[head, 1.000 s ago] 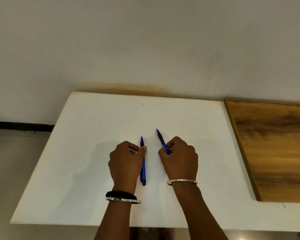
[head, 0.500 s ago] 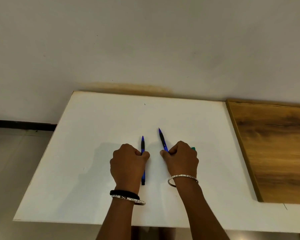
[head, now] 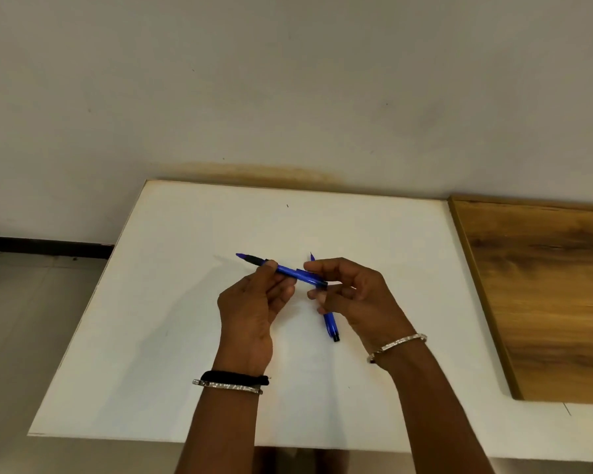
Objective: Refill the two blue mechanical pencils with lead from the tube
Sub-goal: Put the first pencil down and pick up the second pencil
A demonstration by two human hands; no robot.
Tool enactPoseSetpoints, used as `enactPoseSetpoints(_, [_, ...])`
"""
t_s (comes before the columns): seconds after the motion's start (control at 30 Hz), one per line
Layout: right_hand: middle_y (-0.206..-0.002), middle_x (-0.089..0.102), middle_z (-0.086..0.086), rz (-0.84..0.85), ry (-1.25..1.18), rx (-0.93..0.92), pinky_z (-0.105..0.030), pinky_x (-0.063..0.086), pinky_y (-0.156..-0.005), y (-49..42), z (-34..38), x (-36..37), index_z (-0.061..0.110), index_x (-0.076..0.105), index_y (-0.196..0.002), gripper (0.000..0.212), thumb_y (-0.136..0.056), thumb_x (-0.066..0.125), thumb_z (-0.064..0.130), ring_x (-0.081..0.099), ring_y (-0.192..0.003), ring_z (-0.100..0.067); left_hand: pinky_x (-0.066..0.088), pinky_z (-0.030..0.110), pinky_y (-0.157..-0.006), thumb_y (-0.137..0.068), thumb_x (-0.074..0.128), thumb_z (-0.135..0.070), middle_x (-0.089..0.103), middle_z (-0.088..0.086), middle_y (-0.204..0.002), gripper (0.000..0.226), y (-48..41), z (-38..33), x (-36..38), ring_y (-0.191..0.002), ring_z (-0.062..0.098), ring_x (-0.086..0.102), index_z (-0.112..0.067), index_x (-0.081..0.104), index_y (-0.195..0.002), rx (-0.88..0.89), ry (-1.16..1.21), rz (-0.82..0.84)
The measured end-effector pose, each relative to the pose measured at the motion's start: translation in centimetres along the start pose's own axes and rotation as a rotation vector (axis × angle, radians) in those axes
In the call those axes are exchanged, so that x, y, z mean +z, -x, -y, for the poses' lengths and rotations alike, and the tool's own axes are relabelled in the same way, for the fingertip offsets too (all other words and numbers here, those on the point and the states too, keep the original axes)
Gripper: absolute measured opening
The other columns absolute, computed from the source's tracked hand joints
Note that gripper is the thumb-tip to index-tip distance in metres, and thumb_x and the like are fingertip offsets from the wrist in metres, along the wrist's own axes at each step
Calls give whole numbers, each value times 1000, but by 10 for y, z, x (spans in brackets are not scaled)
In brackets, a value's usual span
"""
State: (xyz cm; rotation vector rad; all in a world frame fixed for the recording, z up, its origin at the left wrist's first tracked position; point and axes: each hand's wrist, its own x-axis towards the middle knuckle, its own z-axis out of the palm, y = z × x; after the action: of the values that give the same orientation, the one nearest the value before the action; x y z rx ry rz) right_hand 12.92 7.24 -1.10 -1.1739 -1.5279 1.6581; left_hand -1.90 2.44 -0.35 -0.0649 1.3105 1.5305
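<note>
My left hand (head: 250, 309) holds one blue mechanical pencil (head: 290, 270) above the white table (head: 172, 319), nearly level, with its black grip and tip pointing left. My right hand (head: 360, 295) pinches that pencil's rear end between thumb and fingers. The second blue pencil (head: 331, 325) lies on the table under my right hand, tip pointing away from me and its black rear end toward me; the hand hides its middle. No lead tube shows in this view.
A brown wooden panel (head: 545, 295) lies on the table's right side. The table's far edge meets a grey wall (head: 288, 97). Tiled floor (head: 31, 319) shows past the left edge.
My left hand lifted its pencil off the table and turned it sideways, tip to the left. My right hand let go of the other pencil, which now lies flat, and took the lifted pencil's rear end.
</note>
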Motion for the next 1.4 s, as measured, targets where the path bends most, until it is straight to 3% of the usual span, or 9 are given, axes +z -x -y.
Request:
enactPoseSetpoints(0.17, [-103,75,-2,7,-179,-37,-23,55,-75,0,-1,-10,10,73,-108,33,-78,74,-5,73,-83,-20,59,22,-59,-86,68,-13,77,16,-85,13,0,3,0,-75,22,76,-2,72,-93,-53,64,77])
enactPoseSetpoints(0.27, [-96,77,-10,-133,-251,-66,-27,58,-74,-2,-1,-11,7,74,-103,25,-80,73,-2,73,-82,-25,59,24,-55,-82,74,-23,76,14,-73,20,2,5,4,-66,24,75,-4,72,-86,5,-217,33])
enactPoseSetpoints(0.37, [-88,77,-11,-212,-287,-81,-25,58,-69,-3,-1,-15,7,75,-101,23,-79,73,-2,74,-76,-23,52,24,-48,-79,70,-46,68,-3,-55,28,2,10,6,-50,14,66,-18,67,-73,541,-853,-167])
enactPoseSetpoints(0.43, [-87,77,-10,-202,-277,-80,-24,58,-68,-3,0,-17,7,75,-100,23,-78,73,-2,74,-76,-23,39,19,-54,-79,66,-51,61,-14,-65,22,9,5,11,-64,7,57,-30,61,-78,932,-1159,-238])
enactPoseSetpoints(0.5, [-88,78,-10,-170,-238,-77,-26,59,-67,-2,2,-17,7,75,-100,24,-78,74,-2,75,-78,-23,41,26,-70,-78,67,-49,62,-18,-91,24,12,6,13,-88,6,53,-36,62,-97,1057,-1312,-105])
enactPoseSetpoints(0.6, [-87,77,-12,-146,-224,-79,-26,58,-66,-1,3,-18,5,74,-100,24,-77,75,-2,75,-78,-24,38,40,-100,-85,62,-40,66,-14,-113,33,10,12,12,-111,11,57,-34,61,-117,985,-1450,160])
enactPoseSetpoints(0.7, [-81,77,-15,-171,-231,-64,-26,58,-65,0,3,-21,7,72,-101,24,-78,76,2,75,-73,-25,48,35,-92,-94,54,-31,70,-5,-105,30,8,16,12,-96,15,65,-23,62,-122,888,-1345,309])
enactPoseSetpoints(1.1, [-83,76,-16,-256,-345,-60,-26,59,-67,2,-1,-26,7,77,-90,17,-74,73,14,73,-71,-24,49,17,-66,-89,56,-48,69,-16,-89,29,6,18,11,-70,5,59,-33,69,-110,859,-1241,282])
enactPoseSetpoints(1.4, [-80,74,-20,-309,-319,-37,-31,62,-69,0,-3,-17,-2,72,-92,10,-86,66,3,74,-72,-29,53,22,-73,-90,54,-47,73,-14,-93,28,2,21,11,-82,5,66,-35,69,-112,801,-1277,233])
